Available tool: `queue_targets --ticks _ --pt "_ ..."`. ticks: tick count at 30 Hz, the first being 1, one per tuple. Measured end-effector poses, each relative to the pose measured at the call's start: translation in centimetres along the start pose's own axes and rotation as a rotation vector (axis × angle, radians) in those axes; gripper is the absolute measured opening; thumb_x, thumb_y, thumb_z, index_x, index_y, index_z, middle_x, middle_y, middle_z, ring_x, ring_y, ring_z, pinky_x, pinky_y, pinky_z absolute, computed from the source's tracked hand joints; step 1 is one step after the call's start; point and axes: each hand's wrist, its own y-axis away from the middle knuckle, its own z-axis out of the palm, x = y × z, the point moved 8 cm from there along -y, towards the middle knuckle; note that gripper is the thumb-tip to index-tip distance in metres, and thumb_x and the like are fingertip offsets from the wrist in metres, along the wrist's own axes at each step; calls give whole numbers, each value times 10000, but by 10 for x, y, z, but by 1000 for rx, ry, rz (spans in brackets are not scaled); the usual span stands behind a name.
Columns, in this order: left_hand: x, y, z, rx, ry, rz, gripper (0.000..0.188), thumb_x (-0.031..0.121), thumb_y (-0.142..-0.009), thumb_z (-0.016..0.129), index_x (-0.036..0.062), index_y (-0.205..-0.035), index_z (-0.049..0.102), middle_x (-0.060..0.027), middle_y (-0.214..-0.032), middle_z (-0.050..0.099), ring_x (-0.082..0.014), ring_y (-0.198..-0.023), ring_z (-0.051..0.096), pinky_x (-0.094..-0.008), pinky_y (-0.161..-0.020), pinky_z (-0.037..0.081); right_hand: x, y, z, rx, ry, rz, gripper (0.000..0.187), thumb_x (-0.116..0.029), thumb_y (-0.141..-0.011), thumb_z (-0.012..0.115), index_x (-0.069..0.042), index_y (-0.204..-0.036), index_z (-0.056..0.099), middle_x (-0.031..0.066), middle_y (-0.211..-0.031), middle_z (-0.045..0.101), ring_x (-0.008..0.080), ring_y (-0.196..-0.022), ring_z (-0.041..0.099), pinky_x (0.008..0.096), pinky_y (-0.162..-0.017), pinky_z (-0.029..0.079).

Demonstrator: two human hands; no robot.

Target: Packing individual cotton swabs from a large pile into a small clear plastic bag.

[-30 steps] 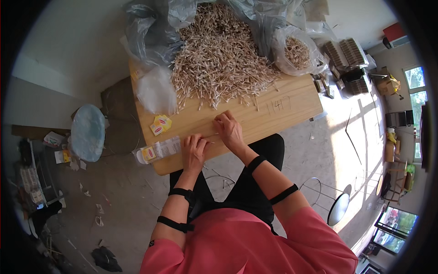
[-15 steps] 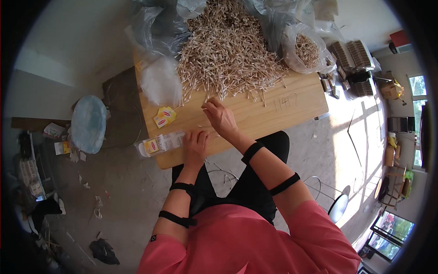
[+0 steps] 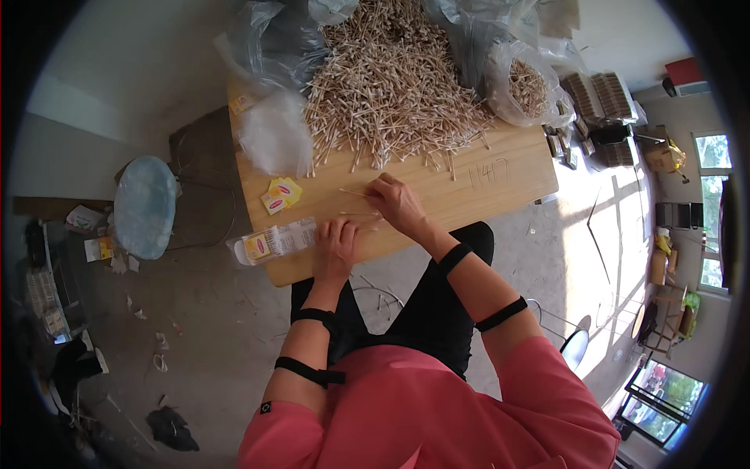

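My left hand (image 3: 336, 244) lies on the table's near edge, its fingers bent and pressed on the end of a clear plastic packet (image 3: 297, 236). Inside that packet, yellow-and-white card and a row of cotton swabs show at the left end. My right hand (image 3: 397, 205) pinches a cotton swab (image 3: 355, 192), which points left over the wood. Another loose cotton swab (image 3: 361, 214) lies between my two hands. Beyond them spreads a large heap of cotton swabs (image 3: 391, 94). Several small yellow cards (image 3: 281, 195) are stacked past the packet.
Translucent plastic bags (image 3: 275, 137) lie left of the heap on the wooden table (image 3: 461, 199). An open bag of swabs (image 3: 527, 87) sits at the far right. A blue-topped stool (image 3: 146, 207) stands on the left, and stacked packs (image 3: 601, 95) are beyond the table's right end.
My right hand has moved right and slightly nearer from the heap's edge, and a swab now shows in its fingers. My left hand stays at the packet.
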Motion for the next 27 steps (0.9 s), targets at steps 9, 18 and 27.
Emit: queue_targets --ticks 9,18,27 --pt "13 -9 -8 20 28 85 357 99 -869 647 61 -1217 573 -101 -1228 537 -326 -1208 477 -469 -1071 379 -11 -18 10 95 17 113 147 -214 -882 645 -68 -871 633 128 -951 643 371 -829 655 472 -698 519" --pt "7 -5 -1 4 21 52 335 127 -864 655 66 -1183 571 -100 -1202 532 -333 -1132 496 -457 -969 429 19 -7 9 153 159 388 175 -224 -820 680 -58 -852 630 158 -938 654 389 -814 654 485 -701 514" --pt "10 -6 -2 -27 34 56 372 131 -885 635 52 -1239 556 -108 -1244 526 -334 -1138 504 -458 -989 428 7 25 -6 106 -39 82 110 -163 -827 678 -55 -837 660 130 -854 631 360 -792 648 443 -683 525"
